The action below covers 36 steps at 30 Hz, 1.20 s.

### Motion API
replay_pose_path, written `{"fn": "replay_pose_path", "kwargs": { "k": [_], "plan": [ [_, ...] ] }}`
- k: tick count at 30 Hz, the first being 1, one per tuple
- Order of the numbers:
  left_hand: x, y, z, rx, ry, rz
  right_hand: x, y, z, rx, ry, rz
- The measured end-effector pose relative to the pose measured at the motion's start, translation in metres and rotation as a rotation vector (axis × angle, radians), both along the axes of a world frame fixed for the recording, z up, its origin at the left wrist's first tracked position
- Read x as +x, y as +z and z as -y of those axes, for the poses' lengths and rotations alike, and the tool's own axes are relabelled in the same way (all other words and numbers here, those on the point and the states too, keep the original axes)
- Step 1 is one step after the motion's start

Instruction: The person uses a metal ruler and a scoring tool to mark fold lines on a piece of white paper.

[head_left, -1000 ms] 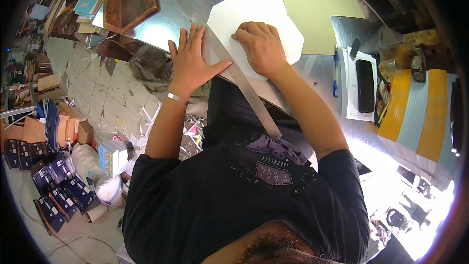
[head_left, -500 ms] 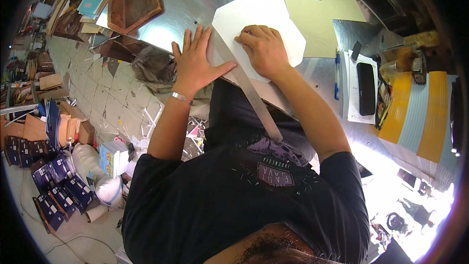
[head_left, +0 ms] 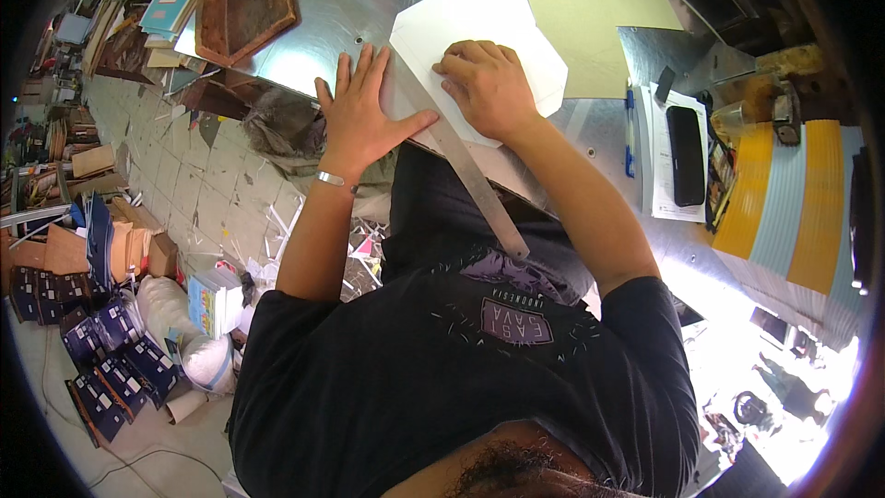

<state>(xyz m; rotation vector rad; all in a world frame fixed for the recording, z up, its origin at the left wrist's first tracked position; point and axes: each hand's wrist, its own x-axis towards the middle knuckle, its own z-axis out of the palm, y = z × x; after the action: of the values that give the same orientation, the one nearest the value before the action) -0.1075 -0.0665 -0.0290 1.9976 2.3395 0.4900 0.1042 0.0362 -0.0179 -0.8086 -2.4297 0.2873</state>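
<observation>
A white sheet with cut-off corners point(head_left: 489, 14) lies on the metal table. Across its left side runs a long steel ruler point(head_left: 479, 194), slanting down past the table edge toward my shirt. My left hand point(head_left: 364, 115) is spread flat along the ruler's left side, its thumb reaching across the ruler. Over the sheet, just right of the ruler, my right hand point(head_left: 489, 88) has its fingers curled in. Whatever those fingers may hold is hidden beneath them.
Greenish board point(head_left: 590, 55) lies beyond the sheet. A wooden tray with a handle point(head_left: 244, 18) stands at the far left. To the right are a blue pen point(head_left: 630, 134), papers, a black phone point(head_left: 685, 157) and yellow corrugated sheets point(head_left: 742, 194). Paper scraps litter the floor.
The whole view has shifted slightly, moving the table things a little up and left. My hands and the ruler keep nearly the same places on the sheet.
</observation>
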Motion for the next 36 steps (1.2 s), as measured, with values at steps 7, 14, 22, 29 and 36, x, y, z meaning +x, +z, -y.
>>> {"fn": "replay_pose_path", "kwargs": {
  "k": [7,14,22,29,36],
  "plan": [
    [-0.004,-0.0048,0.0006,0.016,-0.015,0.002,-0.0019,-0.0065,-0.0021,0.023,-0.011,-0.013],
    [-0.0044,-0.0019,0.0007,0.008,-0.027,0.01,-0.0017,-0.0068,-0.0025,0.027,-0.018,-0.002],
    [-0.0054,-0.0051,0.0,0.035,-0.029,0.001,-0.0016,-0.0048,-0.0021,0.045,-0.012,-0.011],
    [-0.0064,-0.007,0.0008,0.024,-0.027,0.008,-0.0007,-0.0067,-0.0001,0.017,-0.006,-0.009],
    [-0.0039,-0.0002,0.0007,-0.002,-0.013,0.025,0.0006,-0.0008,0.0004,-0.005,0.003,0.018]
  ]
}}
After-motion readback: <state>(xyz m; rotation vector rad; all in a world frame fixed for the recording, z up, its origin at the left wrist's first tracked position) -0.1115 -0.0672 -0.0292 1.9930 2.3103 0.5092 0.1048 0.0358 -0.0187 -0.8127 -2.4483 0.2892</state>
